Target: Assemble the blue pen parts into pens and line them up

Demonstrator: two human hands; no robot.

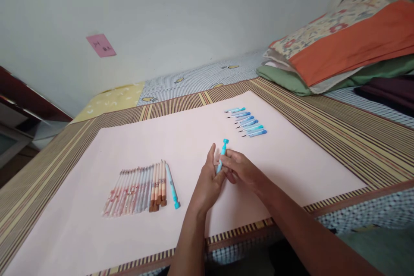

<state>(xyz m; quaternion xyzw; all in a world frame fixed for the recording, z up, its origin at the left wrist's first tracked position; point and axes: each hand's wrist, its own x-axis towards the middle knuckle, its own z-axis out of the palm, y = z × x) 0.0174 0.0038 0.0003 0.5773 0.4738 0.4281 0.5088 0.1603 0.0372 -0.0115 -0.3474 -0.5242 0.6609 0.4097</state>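
The turquoise pen (223, 152) is tilted above the pink sheet (297, 164), its barrel pinched by the thumb and fingers of the right hand (242, 167), while the left hand (208, 181), half curled, grips its lower end. Both pinches should stay light, any force running along the slim barrel. Left lies a row of pens (155, 185); beyond, short blue-and-white pointed pieces (249, 121).

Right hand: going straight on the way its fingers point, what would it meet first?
Beyond the turquoise pen that the right hand is holding, most likely the left hand; they overlap here, so any gap is unclear.
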